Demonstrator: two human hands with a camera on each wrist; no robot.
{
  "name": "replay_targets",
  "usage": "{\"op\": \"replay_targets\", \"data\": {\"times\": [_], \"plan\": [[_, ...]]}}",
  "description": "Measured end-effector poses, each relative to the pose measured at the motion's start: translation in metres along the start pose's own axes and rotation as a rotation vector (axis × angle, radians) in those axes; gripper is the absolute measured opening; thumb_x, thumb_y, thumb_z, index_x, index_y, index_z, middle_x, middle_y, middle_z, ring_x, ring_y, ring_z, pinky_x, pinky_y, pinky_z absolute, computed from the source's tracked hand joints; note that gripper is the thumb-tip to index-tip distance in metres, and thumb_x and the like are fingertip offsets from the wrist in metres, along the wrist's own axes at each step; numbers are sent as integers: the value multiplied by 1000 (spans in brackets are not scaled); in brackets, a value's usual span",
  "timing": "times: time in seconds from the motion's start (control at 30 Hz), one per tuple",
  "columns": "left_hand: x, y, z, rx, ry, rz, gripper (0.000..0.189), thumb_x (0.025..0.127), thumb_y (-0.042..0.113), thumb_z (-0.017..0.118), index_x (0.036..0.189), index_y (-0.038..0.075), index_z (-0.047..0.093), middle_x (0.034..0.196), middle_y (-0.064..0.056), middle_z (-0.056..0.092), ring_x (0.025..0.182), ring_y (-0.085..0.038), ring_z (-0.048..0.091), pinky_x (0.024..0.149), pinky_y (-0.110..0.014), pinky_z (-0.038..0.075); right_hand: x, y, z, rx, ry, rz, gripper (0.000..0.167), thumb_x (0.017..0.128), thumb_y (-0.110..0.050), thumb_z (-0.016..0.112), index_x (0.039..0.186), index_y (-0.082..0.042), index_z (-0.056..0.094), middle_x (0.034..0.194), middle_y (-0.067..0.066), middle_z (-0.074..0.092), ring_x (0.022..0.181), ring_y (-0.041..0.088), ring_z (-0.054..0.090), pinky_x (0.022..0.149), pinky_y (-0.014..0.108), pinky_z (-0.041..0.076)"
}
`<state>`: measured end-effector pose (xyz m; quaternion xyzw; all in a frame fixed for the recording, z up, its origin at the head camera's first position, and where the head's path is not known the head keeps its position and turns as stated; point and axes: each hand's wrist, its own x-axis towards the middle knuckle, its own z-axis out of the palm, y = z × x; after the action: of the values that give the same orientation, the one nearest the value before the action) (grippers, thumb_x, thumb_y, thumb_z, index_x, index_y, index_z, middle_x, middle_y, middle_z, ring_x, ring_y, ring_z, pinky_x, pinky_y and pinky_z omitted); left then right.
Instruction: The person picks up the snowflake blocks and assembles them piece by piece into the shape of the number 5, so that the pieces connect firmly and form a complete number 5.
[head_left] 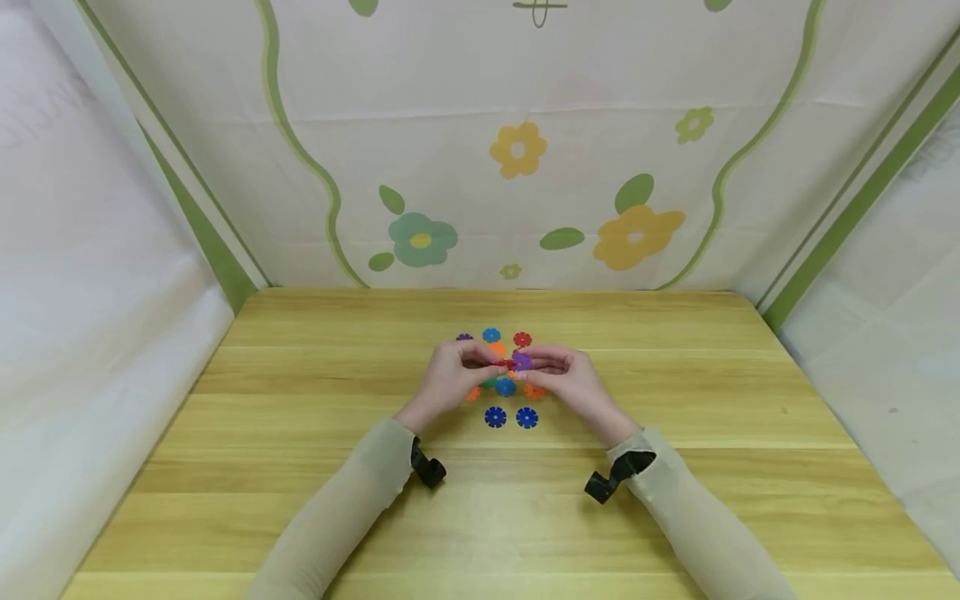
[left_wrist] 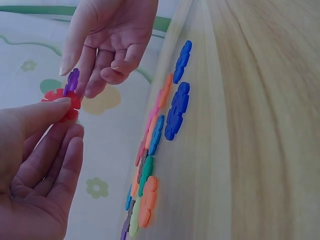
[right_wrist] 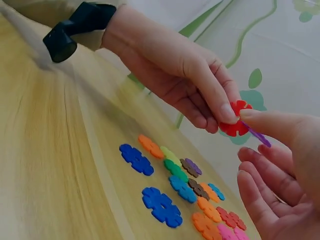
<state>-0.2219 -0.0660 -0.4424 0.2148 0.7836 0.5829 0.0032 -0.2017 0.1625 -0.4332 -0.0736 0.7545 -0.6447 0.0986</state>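
Observation:
My left hand point(head_left: 453, 375) pinches a red notched plastic disc point(left_wrist: 70, 113), a flower-shaped linking piece, between thumb and fingers. From the other side my right hand point(head_left: 572, 382) holds a purple notched disc point(left_wrist: 73, 81) by thumb and forefinger. The purple disc stands crosswise at the red one's rim and touches it; how deep the slots engage is hidden by the fingers. Both hands are raised above the loose discs. In the right wrist view the right thumb lies close to the red disc point(right_wrist: 239, 131), and the other right fingers are loosely bent.
Several loose discs lie flat beneath the hands on the wooden table point(head_left: 300, 467). Two dark blue discs point(right_wrist: 162, 206) are nearest the person; a green disc point(right_wrist: 175, 170) and an orange disc point(right_wrist: 150, 146) lie among the others. A flower-printed cloth point(head_left: 465, 83) rises behind the table.

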Motion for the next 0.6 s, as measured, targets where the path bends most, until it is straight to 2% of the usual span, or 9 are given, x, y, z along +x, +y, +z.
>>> {"op": "replay_targets", "data": {"times": [0.1, 0.2, 0.33, 0.47, 0.6], "plan": [[0, 1, -2, 9, -20, 6, 5, 89, 10, 81, 92, 13, 78, 90, 3, 73, 82, -16, 71, 77, -31, 60, 0, -1, 0, -52, -4, -26, 39, 90, -13, 81, 126, -2, 70, 118, 12, 71, 100, 29, 67, 92, 56, 53], [-1, 1, -3, 7, -35, 6, 6, 89, 9, 80, 93, 13, 78, 91, 2, 73, 83, -16, 71, 78, -30, 60, 6, 11, -2, -75, 6, -47, 39, 89, -13, 82, 125, -4, 72, 116, 10, 71, 97, 27, 67, 86, 48, 58], [-2, 1, -4, -1, -41, 1, 7, 89, 8, 80, 94, 13, 78, 91, 3, 73, 83, -17, 71, 78, -30, 60, 6, 13, -3, -86, 15, -66, 38, 86, -20, 85, 121, -7, 75, 113, 8, 72, 96, 26, 67, 81, 37, 59], [-3, 1, -7, -15, -67, -1, 14, 89, 10, 81, 102, 13, 78, 97, 2, 74, 87, -17, 71, 80, -31, 60, 5, 13, -5, -102, 35, -80, 41, 84, -27, 87, 118, -9, 76, 110, 8, 73, 95, 27, 67, 79, 34, 59], [-6, 1, -18, -14, -83, -24, 24, 90, 12, 81, 114, 11, 76, 108, -3, 74, 96, -17, 70, 85, -31, 58, 4, 13, -9, -137, 84, -90, 45, 80, -35, 89, 117, -12, 77, 108, 7, 73, 95, 27, 68, 77, 32, 59]]}}
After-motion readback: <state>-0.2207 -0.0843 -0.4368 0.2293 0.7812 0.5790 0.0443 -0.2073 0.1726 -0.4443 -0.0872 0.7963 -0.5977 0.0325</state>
